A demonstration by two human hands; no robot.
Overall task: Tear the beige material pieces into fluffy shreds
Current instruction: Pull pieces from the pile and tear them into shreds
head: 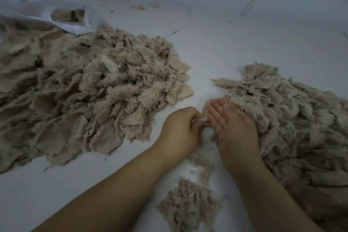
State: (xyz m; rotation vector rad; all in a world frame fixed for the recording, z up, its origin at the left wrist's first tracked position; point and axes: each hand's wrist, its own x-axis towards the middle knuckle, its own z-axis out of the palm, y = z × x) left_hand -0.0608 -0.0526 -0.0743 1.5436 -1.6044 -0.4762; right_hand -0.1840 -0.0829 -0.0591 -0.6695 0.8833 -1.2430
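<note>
On a pale worktop [216,47], the left hand [180,130] curls its fingers round a small tuft of beige material [204,117], while the right hand [235,126] lies palm up with fingers straight, its fingertips touching the same tuft. A large heap of beige pieces [84,90] spreads to the left, a fluffier pile [291,118] lies beside the right hand, and a small clump of shreds [190,205] sits between the forearms. A white plastic bag [47,11] lies at far left.
</note>
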